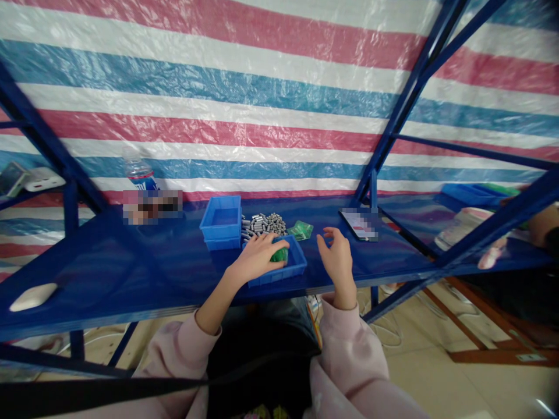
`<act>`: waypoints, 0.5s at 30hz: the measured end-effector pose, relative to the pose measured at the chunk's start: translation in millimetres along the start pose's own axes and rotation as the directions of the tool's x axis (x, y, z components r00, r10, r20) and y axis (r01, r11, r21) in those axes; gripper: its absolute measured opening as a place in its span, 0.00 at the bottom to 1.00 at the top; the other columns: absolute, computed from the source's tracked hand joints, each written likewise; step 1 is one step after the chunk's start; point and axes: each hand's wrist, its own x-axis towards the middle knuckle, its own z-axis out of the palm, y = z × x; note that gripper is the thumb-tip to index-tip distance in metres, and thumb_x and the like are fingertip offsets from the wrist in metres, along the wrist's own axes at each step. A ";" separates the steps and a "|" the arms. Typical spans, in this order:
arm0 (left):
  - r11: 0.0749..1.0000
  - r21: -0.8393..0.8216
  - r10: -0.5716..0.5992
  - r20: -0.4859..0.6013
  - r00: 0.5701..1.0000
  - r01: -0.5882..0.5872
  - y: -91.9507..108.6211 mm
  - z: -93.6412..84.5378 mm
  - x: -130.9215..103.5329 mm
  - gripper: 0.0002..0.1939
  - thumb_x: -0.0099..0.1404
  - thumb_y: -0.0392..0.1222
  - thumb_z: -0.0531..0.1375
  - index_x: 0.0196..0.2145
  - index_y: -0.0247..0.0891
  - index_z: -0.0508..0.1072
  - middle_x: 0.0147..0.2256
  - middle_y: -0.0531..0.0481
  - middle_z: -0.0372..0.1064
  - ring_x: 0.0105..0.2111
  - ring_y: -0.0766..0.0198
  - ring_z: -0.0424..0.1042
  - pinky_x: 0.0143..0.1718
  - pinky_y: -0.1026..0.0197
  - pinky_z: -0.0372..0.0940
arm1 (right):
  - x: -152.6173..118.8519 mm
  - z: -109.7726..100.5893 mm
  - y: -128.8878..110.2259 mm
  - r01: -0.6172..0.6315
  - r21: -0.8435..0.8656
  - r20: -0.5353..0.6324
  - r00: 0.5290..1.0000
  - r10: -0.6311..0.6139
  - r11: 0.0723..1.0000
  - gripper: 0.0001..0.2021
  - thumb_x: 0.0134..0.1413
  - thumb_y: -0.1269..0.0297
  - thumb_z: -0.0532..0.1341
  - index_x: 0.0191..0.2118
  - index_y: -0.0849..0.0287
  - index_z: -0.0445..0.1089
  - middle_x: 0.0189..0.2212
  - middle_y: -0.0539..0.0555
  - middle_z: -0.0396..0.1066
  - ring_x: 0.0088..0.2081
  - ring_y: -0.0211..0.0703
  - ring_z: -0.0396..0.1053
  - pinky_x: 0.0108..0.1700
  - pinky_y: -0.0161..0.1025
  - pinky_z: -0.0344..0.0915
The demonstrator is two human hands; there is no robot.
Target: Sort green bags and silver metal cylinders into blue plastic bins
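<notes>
My left hand (258,256) reaches into the front blue plastic bin (298,256), its fingers closed around a shiny green packet (280,254). Part of that packet is hidden under the fingers. To the right of the bin, my right hand (337,255) is raised with thumb and fingers apart and nothing between them. Just behind the bin lies a heap of small silvery metal cylinders (273,223). A flat, see-through green packet (301,230) rests on the table beside the heap.
Stacked blue bins (221,218) stand left of the cylinders on the blue table (166,262). A phone (360,224) lies at the right, a white mouse-shaped object (34,297) at the left edge. A bottle (140,174) stands behind. Blue metal bars (393,116) slant up; another person's arm (544,224) shows far right.
</notes>
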 end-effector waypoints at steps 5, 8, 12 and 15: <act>1.000 -0.014 0.000 -0.005 1.000 0.000 -0.4 1.1 0.0 0.16 0.64 0.49 0.58 0.50 0.50 0.67 0.54 0.48 0.62 0.51 0.52 0.64 0.51 0.50 0.57 | 1.7 20.6 15.8 0.029 -0.141 0.075 0.997 -0.018 0.990 0.21 0.58 0.61 0.53 0.54 0.64 0.65 0.43 0.65 0.70 0.45 0.53 0.65 0.47 0.48 0.61; 1.000 -0.010 0.000 -0.011 1.000 0.000 -0.3 1.4 -0.2 0.17 0.64 0.49 0.59 0.50 0.50 0.67 0.54 0.48 0.62 0.51 0.52 0.64 0.51 0.51 0.58 | 1.4 35.1 16.1 0.166 -0.156 0.179 0.974 -0.138 0.974 0.22 0.59 0.67 0.51 0.59 0.60 0.63 0.53 0.64 0.65 0.54 0.53 0.61 0.51 0.49 0.60; 1.000 -0.007 0.004 -0.020 1.000 -0.004 -0.5 2.1 -0.1 0.17 0.64 0.49 0.59 0.50 0.50 0.67 0.54 0.48 0.62 0.50 0.52 0.65 0.50 0.51 0.58 | -0.5 47.8 10.4 0.301 -0.151 0.352 0.906 -0.233 0.942 0.23 0.61 0.70 0.50 0.61 0.54 0.60 0.64 0.60 0.54 0.63 0.51 0.52 0.56 0.49 0.58; 1.000 -0.012 0.001 -0.018 1.000 -0.001 -0.9 2.3 0.0 0.17 0.64 0.49 0.59 0.51 0.50 0.67 0.53 0.48 0.62 0.50 0.52 0.65 0.51 0.51 0.58 | -1.1 48.7 5.9 0.308 -0.144 0.443 0.870 -0.217 0.940 0.21 0.61 0.68 0.52 0.59 0.53 0.64 0.63 0.59 0.57 0.63 0.50 0.53 0.56 0.48 0.57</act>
